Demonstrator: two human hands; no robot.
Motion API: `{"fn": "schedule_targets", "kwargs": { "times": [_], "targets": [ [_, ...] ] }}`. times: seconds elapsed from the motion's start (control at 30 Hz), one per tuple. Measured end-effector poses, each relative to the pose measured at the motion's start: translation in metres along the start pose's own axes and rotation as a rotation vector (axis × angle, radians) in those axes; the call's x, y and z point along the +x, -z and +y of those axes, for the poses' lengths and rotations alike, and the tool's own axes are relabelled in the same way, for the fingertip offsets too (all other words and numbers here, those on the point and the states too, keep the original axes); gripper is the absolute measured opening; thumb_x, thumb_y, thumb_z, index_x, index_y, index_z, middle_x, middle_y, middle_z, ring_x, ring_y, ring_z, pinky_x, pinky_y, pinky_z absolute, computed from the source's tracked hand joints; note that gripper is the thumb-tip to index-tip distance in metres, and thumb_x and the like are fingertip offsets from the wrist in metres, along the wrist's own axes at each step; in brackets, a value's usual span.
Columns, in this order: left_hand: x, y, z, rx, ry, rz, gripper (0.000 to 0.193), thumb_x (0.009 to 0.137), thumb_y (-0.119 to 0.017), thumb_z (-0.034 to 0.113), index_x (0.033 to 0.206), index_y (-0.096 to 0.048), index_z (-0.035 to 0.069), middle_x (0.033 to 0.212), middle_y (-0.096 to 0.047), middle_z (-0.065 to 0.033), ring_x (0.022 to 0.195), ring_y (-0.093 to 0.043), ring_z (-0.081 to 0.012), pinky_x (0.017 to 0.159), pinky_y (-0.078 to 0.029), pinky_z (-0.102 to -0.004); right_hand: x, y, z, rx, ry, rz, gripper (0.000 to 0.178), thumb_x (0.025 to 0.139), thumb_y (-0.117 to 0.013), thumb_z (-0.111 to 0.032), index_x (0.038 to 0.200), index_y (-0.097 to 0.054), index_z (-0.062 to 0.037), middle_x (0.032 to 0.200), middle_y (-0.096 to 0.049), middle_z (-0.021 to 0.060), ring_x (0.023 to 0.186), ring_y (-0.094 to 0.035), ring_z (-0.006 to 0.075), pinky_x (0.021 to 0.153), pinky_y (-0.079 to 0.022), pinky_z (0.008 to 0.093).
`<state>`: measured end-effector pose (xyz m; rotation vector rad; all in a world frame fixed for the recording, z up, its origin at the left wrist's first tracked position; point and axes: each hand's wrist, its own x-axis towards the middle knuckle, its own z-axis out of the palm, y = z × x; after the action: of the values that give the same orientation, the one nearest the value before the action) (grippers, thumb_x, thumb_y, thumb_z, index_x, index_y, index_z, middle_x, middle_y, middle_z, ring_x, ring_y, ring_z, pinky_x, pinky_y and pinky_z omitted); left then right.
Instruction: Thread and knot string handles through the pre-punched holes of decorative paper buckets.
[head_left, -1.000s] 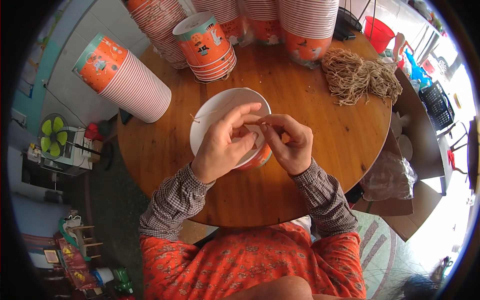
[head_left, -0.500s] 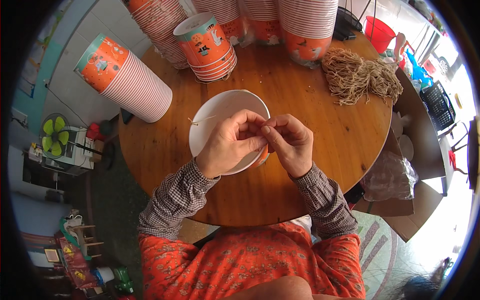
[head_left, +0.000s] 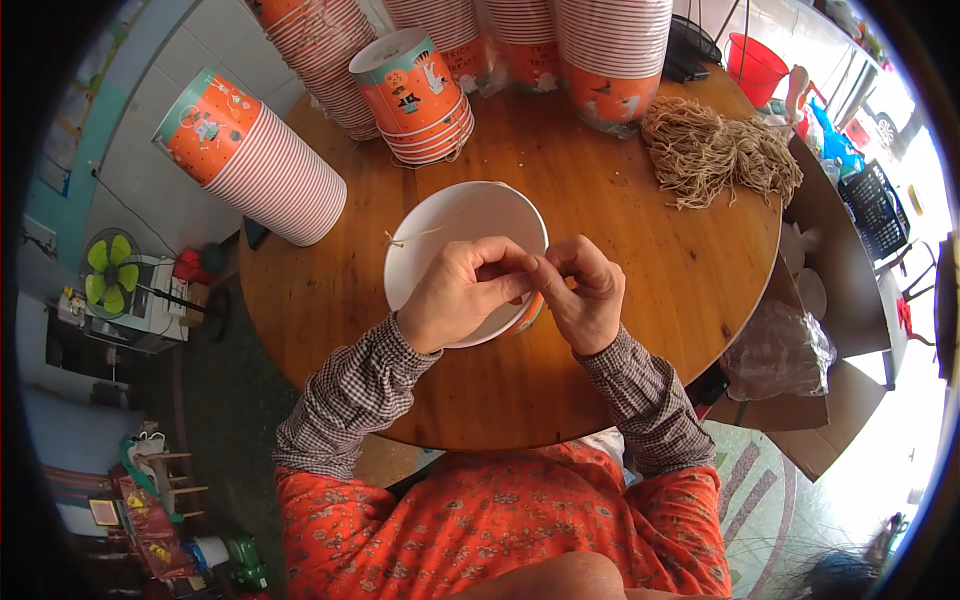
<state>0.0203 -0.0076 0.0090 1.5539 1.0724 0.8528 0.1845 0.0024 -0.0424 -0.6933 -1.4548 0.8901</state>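
Over the white paper bowl [head_left: 450,232], both hands [head_left: 462,300] [head_left: 585,292] pinch its thin string [head_left: 412,237] closed

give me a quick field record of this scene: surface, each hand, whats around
surface: round wooden table
left hand: over the white paper bowl, fingertips pinched against the right's
right hand: at the bowl's right rim, fingers pinched shut
held: too small to tell; thin string pokes from the bowl's left rim
behind: stacks of orange printed bowls, one stack on its side
far right: pile of tan strings
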Motion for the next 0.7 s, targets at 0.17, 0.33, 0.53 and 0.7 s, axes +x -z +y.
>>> {"fn": "schedule_targets", "kwargs": {
  "times": [0.17, 0.33, 0.53, 0.7],
  "targets": [
    [-0.003, -0.001, -0.001, 0.043, -0.019, -0.01, 0.011, 0.092, -0.062, 0.008, 0.098, -0.063, -0.001, 0.086, -0.065, -0.001, 0.08, -0.061, -0.0071, 0.073, -0.051, -0.022, -0.002, -0.002, -0.004, -0.009, -0.006, 0.017, 0.018, 0.086, -0.068, -0.005, 0.073, -0.057, -0.0012, 0.064, -0.059, 0.0009, 0.058, -0.054, 0.0042, 0.051, -0.043, 0.0207],
    [-0.006, 0.002, -0.001, 0.023, -0.043, 0.018, 0.012, 0.091, -0.062, 0.008, 0.097, -0.064, -0.002, 0.086, -0.066, -0.0028, 0.079, -0.063, -0.0084, 0.072, -0.052, -0.0229, -0.003, 0.002, -0.004, 0.384, -0.277, 0.03, 0.011, 0.094, -0.059, -0.01, 0.095, -0.059, 0.001, 0.07, -0.06, 0.0003, 0.059, -0.053, 0.0043, 0.053, -0.044, 0.02],
    [-0.009, 0.005, 0.001, 0.02, -0.024, 0.012, 0.011, 0.091, -0.061, 0.007, 0.097, -0.062, -0.002, 0.089, -0.065, -0.0019, 0.08, -0.062, -0.0079, 0.073, -0.051, -0.0217, -0.008, 0.002, -0.004, 0.249, -0.217, -0.083, 0.026, 0.089, -0.063, -0.005, 0.114, -0.06, 0.001, 0.074, -0.062, 0.0022, 0.071, -0.06, 0.0083, 0.061, -0.048, 0.0238],
    [-0.013, 0.003, 0.0, 0.105, -0.039, 0.021, 0.009, 0.091, -0.061, 0.006, 0.095, -0.062, -0.002, 0.087, -0.066, -0.0025, 0.081, -0.063, -0.0084, 0.073, -0.052, -0.0218, -0.015, -0.007, -0.007, -0.056, -0.03, 0.035, 0.008, 0.083, -0.068, -0.001, 0.091, -0.067, 0.0002, 0.075, -0.066, 0.0098, 0.068, -0.064, 0.0129, 0.063, -0.051, 0.0255]
  ]
}}
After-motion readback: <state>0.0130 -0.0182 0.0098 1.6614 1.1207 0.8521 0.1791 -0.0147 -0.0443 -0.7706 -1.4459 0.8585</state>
